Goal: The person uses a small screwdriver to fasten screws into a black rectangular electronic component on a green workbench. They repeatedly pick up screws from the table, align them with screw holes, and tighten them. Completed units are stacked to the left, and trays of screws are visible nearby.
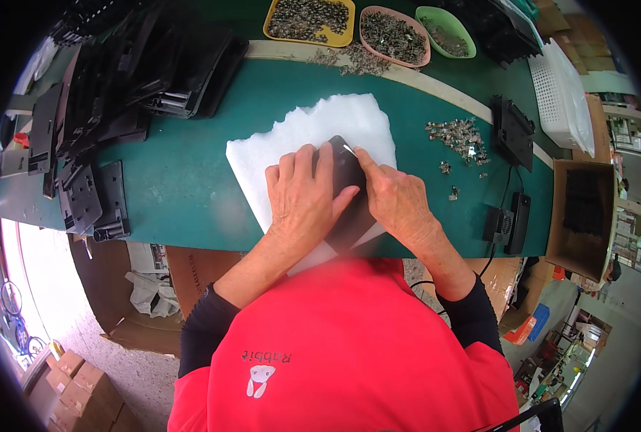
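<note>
Tabletop (pixel 184 183) roomy leftward; left hand (pixel 300 191) spread on panel (pixel 348 171); right hand (pixel 398 198) curled, hold unclear

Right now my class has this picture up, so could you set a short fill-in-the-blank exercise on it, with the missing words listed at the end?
1. The left hand and right hand are both on a dark part over a sheet of ____ foam.
2. Between the yellow tray and the green bowl stands a ____ bowl.
3. Of the two hands, the ____ one is nearer the white basket.

Missing words: white; pink; right.
</note>
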The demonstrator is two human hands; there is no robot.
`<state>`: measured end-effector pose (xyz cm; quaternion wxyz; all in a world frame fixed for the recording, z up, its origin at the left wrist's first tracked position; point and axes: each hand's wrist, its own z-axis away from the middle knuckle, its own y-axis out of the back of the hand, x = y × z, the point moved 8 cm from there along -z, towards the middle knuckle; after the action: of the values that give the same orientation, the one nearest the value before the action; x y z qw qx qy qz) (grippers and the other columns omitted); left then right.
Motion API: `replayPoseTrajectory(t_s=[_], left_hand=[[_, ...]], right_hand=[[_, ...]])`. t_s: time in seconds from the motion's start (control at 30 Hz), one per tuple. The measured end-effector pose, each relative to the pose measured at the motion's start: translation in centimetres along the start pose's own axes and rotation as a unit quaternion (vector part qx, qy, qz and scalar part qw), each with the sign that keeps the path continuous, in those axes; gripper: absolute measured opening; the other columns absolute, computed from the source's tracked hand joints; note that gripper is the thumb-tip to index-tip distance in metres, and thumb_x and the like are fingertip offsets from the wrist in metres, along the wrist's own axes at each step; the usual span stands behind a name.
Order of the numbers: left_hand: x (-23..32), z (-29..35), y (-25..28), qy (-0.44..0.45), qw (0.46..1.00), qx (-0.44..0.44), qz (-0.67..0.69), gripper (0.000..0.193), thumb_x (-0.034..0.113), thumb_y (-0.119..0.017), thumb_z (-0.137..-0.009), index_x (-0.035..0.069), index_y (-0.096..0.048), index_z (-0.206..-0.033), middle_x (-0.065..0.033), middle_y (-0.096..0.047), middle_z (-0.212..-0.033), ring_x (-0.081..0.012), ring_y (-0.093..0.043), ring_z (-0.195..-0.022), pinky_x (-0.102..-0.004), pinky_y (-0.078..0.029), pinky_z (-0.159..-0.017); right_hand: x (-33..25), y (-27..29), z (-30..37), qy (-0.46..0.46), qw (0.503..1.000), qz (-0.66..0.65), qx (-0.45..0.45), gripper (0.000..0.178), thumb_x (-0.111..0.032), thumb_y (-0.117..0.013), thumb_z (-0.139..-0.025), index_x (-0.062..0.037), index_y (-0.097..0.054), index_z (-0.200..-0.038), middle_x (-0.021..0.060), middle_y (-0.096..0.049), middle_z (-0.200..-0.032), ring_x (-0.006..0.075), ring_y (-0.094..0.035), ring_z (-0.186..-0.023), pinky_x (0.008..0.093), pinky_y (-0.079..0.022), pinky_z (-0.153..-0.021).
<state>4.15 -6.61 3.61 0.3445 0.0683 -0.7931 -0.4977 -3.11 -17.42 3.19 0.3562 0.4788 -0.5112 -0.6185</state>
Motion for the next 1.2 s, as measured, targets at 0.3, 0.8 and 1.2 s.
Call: replayPoseTrajectory(t_s=[0.3, 0.8, 1.2], left_hand=[[0.6, -0.3, -0.1, -0.029, 0.999, 0.034, -0.019, 0.068, 0.031, -0.081, -0.068, 0.0, -0.053, -0.122, -0.01, -0.051, -0.103, -0.0269, -0.048, -0.092, -0.0402, -0.034, -0.076], [0.4, 0.2, -0.5, 0.0, 1.0, 0.013, -0.025, 0.068, 0.037, -0.075, -0.073, -0.002, -0.056, -0.126, -0.0139, -0.055, -0.115, -0.0285, -0.05, -0.101, -0.0402, -0.037, -0.079], [0.8, -0.3, 0.1, -0.013, 0.999, 0.036, -0.007, 0.046, 0.024, -0.072, -0.078, -0.001, -0.055, -0.113, -0.0141, -0.055, -0.101, -0.0302, -0.052, -0.091, -0.0416, -0.041, -0.076]], right_hand=[[-1.6, 0.2, -2.0, 0.017, 0.987, 0.066, -0.145, 0.054, -0.004, -0.055, -0.083, 0.0029, -0.045, -0.136, 0.0228, -0.065, -0.068, 0.038, -0.068, -0.068, 0.0465, -0.056, -0.062], [-1.3, 1.8, -1.3, 0.018, 0.992, 0.011, -0.128, 0.027, -0.004, -0.052, -0.083, 0.0034, -0.054, -0.109, 0.0231, -0.065, -0.072, 0.0419, -0.067, -0.073, 0.0502, -0.055, -0.066], [-3.1, 1.9, -2.5, 0.087, 0.985, 0.102, -0.107, 0.015, -0.004, -0.054, -0.085, 0.0054, -0.057, -0.095, 0.0243, -0.066, -0.074, 0.0399, -0.068, -0.074, 0.0466, -0.055, -0.063]])
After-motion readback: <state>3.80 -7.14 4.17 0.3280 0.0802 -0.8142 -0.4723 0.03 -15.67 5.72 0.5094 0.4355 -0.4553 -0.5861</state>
